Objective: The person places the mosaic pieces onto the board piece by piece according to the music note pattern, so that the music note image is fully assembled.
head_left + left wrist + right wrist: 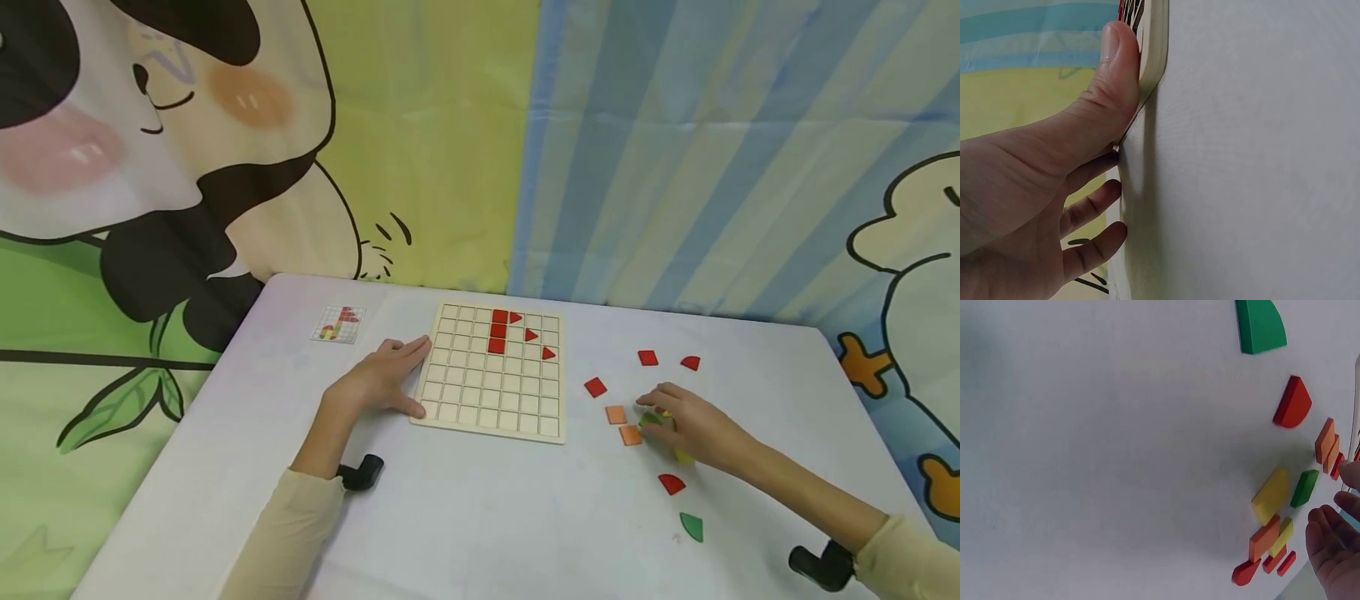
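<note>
A pale wooden grid board [480, 392] lies on the white table. Red squares [497, 331] form a short column near its top, with red triangles [531, 335] stepping down to the right. My left hand [375, 379] touches the board's left edge, thumb by the lower corner and fingers spread higher up; the left wrist view shows the thumb [1113, 75] against the rim. Over the loose pieces hovers my right hand [693, 425], fingers loosely bent, with no piece visible in them. Under it are a green piece [1304, 488] and a yellow piece [1270, 495], partly hidden in the head view.
A small pattern card [339, 324] lies left of the board. Two orange squares [616, 414], a red square [596, 387], a red quarter-round [672, 483] and a green quarter-round [692, 527] lie around the right hand. A printed curtain [450, 167] hangs behind the table.
</note>
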### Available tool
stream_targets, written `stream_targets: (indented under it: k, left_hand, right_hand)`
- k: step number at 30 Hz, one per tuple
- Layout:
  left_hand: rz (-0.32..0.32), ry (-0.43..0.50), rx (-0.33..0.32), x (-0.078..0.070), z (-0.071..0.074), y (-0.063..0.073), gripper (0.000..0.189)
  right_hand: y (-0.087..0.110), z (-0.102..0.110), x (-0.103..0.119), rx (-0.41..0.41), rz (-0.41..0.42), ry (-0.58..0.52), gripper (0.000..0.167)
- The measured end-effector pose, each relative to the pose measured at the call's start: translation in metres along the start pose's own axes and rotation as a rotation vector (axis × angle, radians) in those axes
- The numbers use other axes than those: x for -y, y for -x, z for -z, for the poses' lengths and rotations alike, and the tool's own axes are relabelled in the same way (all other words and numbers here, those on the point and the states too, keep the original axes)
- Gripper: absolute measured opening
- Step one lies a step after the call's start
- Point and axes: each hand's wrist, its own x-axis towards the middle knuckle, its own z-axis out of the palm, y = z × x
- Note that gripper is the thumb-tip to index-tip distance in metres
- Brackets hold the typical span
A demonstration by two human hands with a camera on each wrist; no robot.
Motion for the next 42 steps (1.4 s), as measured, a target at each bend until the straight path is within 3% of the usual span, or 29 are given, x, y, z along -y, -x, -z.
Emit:
stream_targets:
  k: [8, 22, 29, 34, 38, 42]
  left_hand:
    - [-0.009, 0.01, 0.002, 0.001, 0.0, 0.0, 0.114]
    - [-0.016, -0.006, -0.01, 0.003, -0.003, 0.0, 0.115]
    - [-0.011, -0.002, -0.011, 0.001, -0.001, 0.0, 0.114]
    - [-0.008, -0.005, -0.01, 0.001, 0.001, 0.001, 0.114]
    - [-0.01, -0.001, -0.006, 0.002, 0.0, 0.0, 0.114]
    - [-0.018, 0.001, -0.002, 0.002, -0.001, -0.001, 0.115]
  right_hand:
    - [-0.006, -0.014, 0.014, -0.063, 0.035, 0.039, 0.031]
    - [-0.028, -0.025, 0.019, -0.014, 0.018, 0.097, 0.026]
    - [-0.035, -0.019, 0.021, 0.04, -0.047, -0.094, 0.02]
    - [-0.056, -0.016, 0.027, -0.014, -0.069, -0.242, 0.016]
    - [-0.082, -0.016, 0.042, -0.028, -0.032, -0.331, 0.017]
    - [-0.111, -0.021, 0.065, -0.017, 0.061, -0.371, 0.016]
